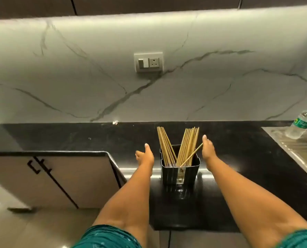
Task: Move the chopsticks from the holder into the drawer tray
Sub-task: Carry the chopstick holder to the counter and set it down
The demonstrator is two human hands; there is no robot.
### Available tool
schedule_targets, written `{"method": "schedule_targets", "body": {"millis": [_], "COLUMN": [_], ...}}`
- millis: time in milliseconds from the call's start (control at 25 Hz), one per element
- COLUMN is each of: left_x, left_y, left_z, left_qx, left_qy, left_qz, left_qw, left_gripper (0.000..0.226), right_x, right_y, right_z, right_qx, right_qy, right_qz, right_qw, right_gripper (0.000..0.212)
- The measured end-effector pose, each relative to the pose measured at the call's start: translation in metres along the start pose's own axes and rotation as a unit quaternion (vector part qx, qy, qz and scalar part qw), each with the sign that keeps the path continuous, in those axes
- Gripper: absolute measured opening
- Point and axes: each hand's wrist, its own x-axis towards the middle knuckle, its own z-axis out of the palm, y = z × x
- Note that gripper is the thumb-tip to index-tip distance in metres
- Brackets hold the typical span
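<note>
- The black holder [180,169] stands upright on the dark counter [77,136], near its front edge.
- The chopsticks [188,145] stand on end inside it, splayed in a V: one bunch leans left, the other right, tips up toward the wall.
- One single chopstick [191,155] slants low to the right, its top end touching the right hand [208,149].
- That hand sits just right of the holder; its finger grip I cannot tell.
- The left hand [145,155] hovers just left of the holder, fingers open, empty.

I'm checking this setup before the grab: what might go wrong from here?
1. The black ribbed plastic holder stands near the black counter's front edge; a sideways pull might tip it off.
2. One loose wooden chopstick leans towards the right hand and may get knocked out.
</note>
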Motion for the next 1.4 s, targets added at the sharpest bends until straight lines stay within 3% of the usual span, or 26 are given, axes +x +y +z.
{"method": "schedule_targets", "body": {"millis": [160, 280, 560, 720, 960, 1160, 1400], "left_x": [0.003, -0.008, -0.033, -0.049, -0.121, -0.233, -0.43], "left_y": [-0.016, -0.022, -0.037, -0.062, -0.123, -0.183, -0.293], "left_z": [0.016, 0.026, -0.009, -0.077, -0.193, -0.286, -0.386], "left_qx": [-0.07, -0.098, -0.138, -0.193, -0.232, -0.285, -0.299], "left_qy": [-0.118, -0.185, -0.143, -0.065, 0.084, 0.224, 0.377], "left_qz": [-0.084, -0.096, -0.056, -0.037, -0.014, -0.007, -0.01], "left_qw": [0.987, 0.973, 0.978, 0.978, 0.969, 0.932, 0.876], "left_gripper": [0.075, 0.071, 0.069, 0.066, 0.06, 0.046, 0.045], "right_x": [0.0, -0.006, -0.035, -0.081, -0.194, -0.334, -0.556], "right_y": [0.03, 0.033, 0.026, 0.025, 0.031, 0.054, 0.11], "right_z": [0.006, 0.008, 0.036, 0.085, 0.16, 0.192, 0.173], "right_qx": [0.156, 0.193, 0.163, 0.129, 0.042, 0.01, -0.014], "right_qy": [-0.085, -0.146, -0.225, -0.304, -0.44, -0.57, -0.71], "right_qz": [0.102, 0.135, 0.09, 0.081, 0.073, 0.084, 0.083], "right_qw": [0.979, 0.961, 0.956, 0.94, 0.894, 0.817, 0.699], "right_gripper": [0.055, 0.068, 0.064, 0.055, 0.063, 0.056, 0.053]}}
